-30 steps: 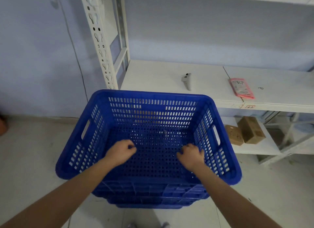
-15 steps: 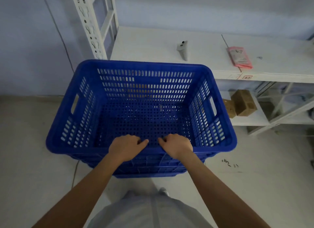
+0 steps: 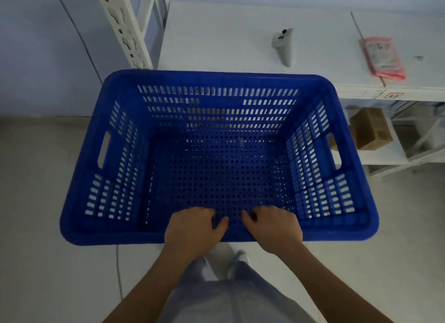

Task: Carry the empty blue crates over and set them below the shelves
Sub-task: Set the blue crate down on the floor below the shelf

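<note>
An empty blue crate [image 3: 120, 154] with perforated walls fills the middle of the head view, its far rim close to the front edge of the white shelf [image 3: 216, 38]. My left hand [image 3: 192, 229] and my right hand [image 3: 274, 229] grip the crate's near rim side by side, fingers curled over the edge into the crate. Whether the crate rests on the floor or hangs above it, I cannot tell. No crate shows beneath this one now.
A white slotted shelf post [image 3: 125, 26] rises at the upper left. On the shelf lie a grey handheld device [image 3: 284, 46] and a pink packet [image 3: 381, 58]. A brown cardboard box [image 3: 370, 127] sits on a lower shelf at right. Pale floor surrounds the crate.
My head has tilted down and the crate has come lower and nearer the shelf. My hands moved closer together on the near rim. The crates seen stacked under it earlier no longer show.
</note>
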Demonstrator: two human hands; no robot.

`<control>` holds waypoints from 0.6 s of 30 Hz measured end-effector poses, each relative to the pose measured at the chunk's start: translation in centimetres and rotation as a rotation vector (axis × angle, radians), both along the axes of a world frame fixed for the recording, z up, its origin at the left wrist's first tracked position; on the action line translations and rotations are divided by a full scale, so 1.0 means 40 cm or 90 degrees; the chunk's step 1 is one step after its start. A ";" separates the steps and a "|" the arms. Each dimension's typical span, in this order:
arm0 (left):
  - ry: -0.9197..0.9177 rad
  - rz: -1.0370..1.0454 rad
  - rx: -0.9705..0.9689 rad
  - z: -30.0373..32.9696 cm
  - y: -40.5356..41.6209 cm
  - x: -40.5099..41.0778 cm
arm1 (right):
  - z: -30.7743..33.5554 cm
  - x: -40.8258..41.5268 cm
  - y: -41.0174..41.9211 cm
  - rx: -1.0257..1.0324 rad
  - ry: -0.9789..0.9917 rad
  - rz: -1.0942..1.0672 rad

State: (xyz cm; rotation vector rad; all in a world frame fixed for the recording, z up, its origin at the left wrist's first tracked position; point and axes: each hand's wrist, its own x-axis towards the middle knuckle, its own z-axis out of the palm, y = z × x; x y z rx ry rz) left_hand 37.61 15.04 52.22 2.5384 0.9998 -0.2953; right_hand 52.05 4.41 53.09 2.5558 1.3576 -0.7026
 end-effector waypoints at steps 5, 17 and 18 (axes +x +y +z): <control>-0.006 -0.007 0.001 -0.003 0.007 0.010 | 0.008 0.003 0.008 -0.018 0.007 0.025; -0.059 -0.014 -0.049 0.009 0.005 -0.019 | 0.015 -0.015 -0.016 0.115 0.082 -0.071; -0.057 -0.013 -0.060 0.011 0.007 -0.021 | 0.014 -0.014 -0.022 0.129 0.090 -0.069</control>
